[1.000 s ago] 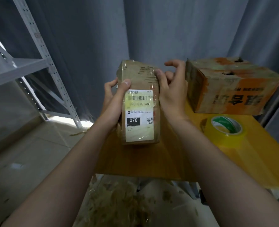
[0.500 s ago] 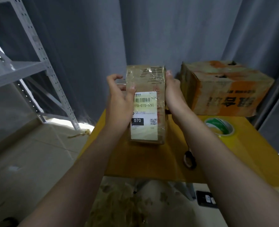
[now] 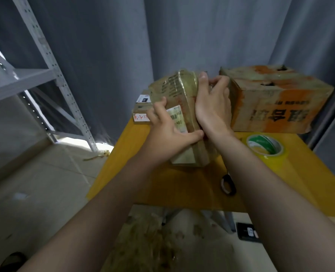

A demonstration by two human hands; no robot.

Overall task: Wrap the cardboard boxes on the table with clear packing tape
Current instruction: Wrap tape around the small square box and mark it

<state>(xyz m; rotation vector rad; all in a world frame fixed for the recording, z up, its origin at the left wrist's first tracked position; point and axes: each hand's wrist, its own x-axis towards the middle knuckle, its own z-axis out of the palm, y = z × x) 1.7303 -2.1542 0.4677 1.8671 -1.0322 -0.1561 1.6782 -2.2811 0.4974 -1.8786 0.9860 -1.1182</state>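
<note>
Centre frame, tilted above the smooth yellow desk (image 3: 162,183), the oblong cardboard box (image 3: 174,85), glossy under crinkled clear tape, is gripped by both hands: left hand (image 3: 170,138) across its white label (image 3: 177,118) reading "480"; right hand (image 3: 211,107) curled round its far edge; green-cored tape roll (image 3: 276,160) lower right.

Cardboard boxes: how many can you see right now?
3: a taped box between left hand and right hand, a large stained box back right, a small box back left, partly covered. More may be hidden.
</note>
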